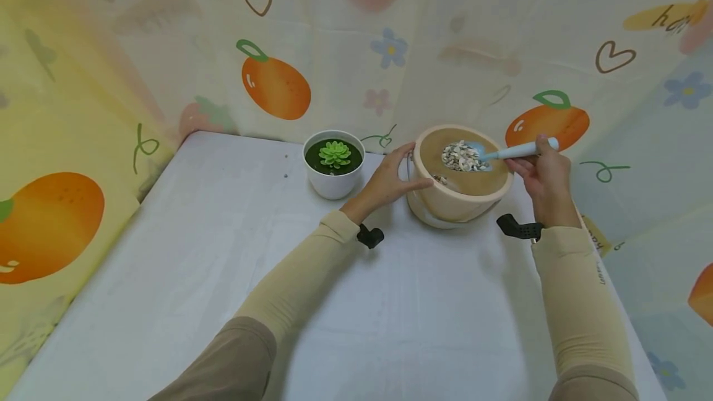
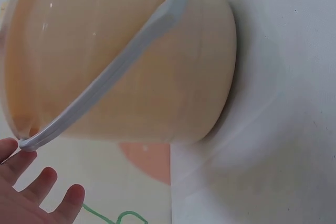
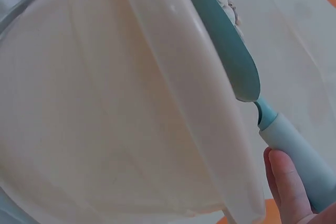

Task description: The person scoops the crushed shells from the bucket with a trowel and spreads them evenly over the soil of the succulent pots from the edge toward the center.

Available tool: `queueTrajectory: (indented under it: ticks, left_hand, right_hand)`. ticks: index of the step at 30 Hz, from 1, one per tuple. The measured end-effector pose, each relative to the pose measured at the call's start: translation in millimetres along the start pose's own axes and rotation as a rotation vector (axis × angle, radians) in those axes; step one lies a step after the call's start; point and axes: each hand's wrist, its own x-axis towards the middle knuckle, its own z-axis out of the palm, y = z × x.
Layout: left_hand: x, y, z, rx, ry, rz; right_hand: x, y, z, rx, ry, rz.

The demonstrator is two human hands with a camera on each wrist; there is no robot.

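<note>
My right hand (image 1: 543,172) grips the pale handle of a small blue trowel (image 3: 231,45), its blade heaped with shells or pebbles (image 1: 462,156). The blade lies over the mouth of a cream-coloured bucket (image 1: 457,203). A few more bits show low inside the bucket near its front wall. At the bucket's left side, my left hand (image 1: 384,181) rests on the rim with thumb and fingers spread apart. In the left wrist view its fingertips are right by the end of the bucket's grey handle (image 2: 121,66), which hangs down along the wall.
A white pot (image 1: 331,184) with a green succulent (image 1: 335,154) in dark soil stands left of the bucket. Two specks lie on the white-covered table (image 1: 223,252) beyond the pot's left side. A fruit-patterned cloth (image 1: 334,36) rises behind the table.
</note>
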Motion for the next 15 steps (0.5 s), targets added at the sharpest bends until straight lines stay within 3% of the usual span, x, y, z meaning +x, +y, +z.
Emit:
queueTrajectory:
  ticks: [15]
  left_hand:
    - [-10.8,3.0,-18.7,-0.020,0.036,0.031]
  right_hand:
    - [-10,9,16,0.078,-0.017,-0.031]
